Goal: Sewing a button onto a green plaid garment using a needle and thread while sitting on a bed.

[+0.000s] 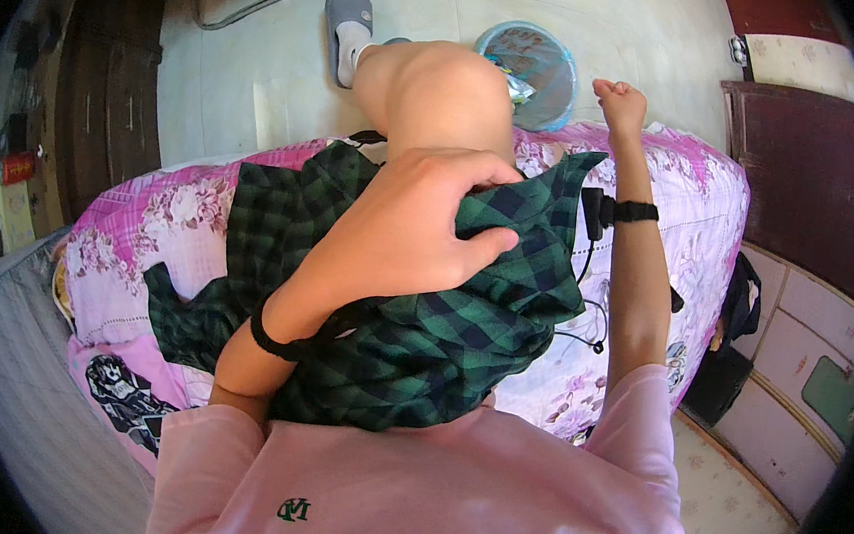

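Observation:
A dark green and navy plaid garment [441,338] lies bunched across my lap, one corner spreading toward my right arm. My left hand [430,222] is closed on its upper part, with cloth between the thumb and index finger; the other fingers are hidden. Held out beyond the bed's edge, my right hand [621,109] has its fingers curled together in a pinch. Anything between those fingertips is too small to make out. Black bands circle both wrists, and the right one carries a small black device [593,214] with a cable.
I sit on a bed with a pink floral sheet [165,216]. A blue lined waste bin [527,74] stands on the tiled floor near my knee. Patterned black-and-white cloth [126,399] lies at left. Dark wooden furniture [795,176] and pink drawers [793,326] stand at right.

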Available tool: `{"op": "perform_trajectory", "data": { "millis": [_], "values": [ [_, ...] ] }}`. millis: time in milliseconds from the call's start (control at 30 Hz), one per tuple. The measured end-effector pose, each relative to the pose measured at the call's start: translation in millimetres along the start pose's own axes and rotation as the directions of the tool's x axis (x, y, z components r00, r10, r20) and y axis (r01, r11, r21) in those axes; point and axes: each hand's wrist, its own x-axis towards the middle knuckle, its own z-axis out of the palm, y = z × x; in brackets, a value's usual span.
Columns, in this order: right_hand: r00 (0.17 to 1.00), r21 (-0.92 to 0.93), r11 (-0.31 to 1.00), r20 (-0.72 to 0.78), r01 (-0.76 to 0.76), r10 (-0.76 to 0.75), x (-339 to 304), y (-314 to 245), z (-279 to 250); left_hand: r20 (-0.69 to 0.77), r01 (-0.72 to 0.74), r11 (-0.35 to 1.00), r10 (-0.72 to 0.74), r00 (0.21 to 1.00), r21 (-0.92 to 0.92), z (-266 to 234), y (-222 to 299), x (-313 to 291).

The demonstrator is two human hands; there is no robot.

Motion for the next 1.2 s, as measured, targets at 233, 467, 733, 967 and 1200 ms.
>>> {"op": "perform_trajectory", "data": {
  "millis": [233,467,733,967,1200],
  "values": [
    [0.99,0.492,0.866,0.046,0.09,-0.13,-115,-130,-49,-0.076,0.113,0.989,-0.105,0.992,0.1,-9,-3,-5],
    [0.98,0.479,0.872,0.103,0.103,-0.173,-186,-122,-45,-0.091,0.168,0.986,-0.167,0.982,0.002,-31,-25,-5],
    [0.958,0.63,0.759,0.284,-0.162,-0.031,-226,-118,-38,-0.12,0.28,0.958,-0.287,0.951,-0.069,-39,-21,-7],
    [0.988,0.784,0.615,0.146,-0.081,-0.055,-227,-126,-66,-0.123,0.252,0.968,-0.248,0.961,0.015,-56,-10,-12],
    [0.991,0.771,0.633,0.127,-0.074,-0.039,-216,-141,-86,-0.01,0.218,0.948,-0.221,0.975,0.232,-68,4,-13]
  ]
}}
